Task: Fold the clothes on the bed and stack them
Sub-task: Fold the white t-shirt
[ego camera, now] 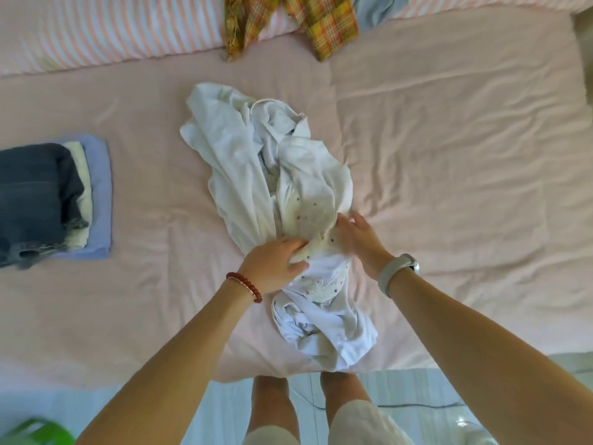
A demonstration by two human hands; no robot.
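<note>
- Two hands work at the near edge of the bed [449,155]. The left hand [272,264] and the right hand [359,242] both pinch the white garment [244,162], which lies crumpled in the middle of the bed.
- One white garment is not folded yet, so this step is only starting.
- One stack [54,203] sits at the left with three folded things: dark jeans on top, a cream piece, a light blue piece.
- One plaid cloth [324,24] and one pale blue cloth [375,8] wait far away by the striped pillow [112,33]. I think about half is left.
</note>
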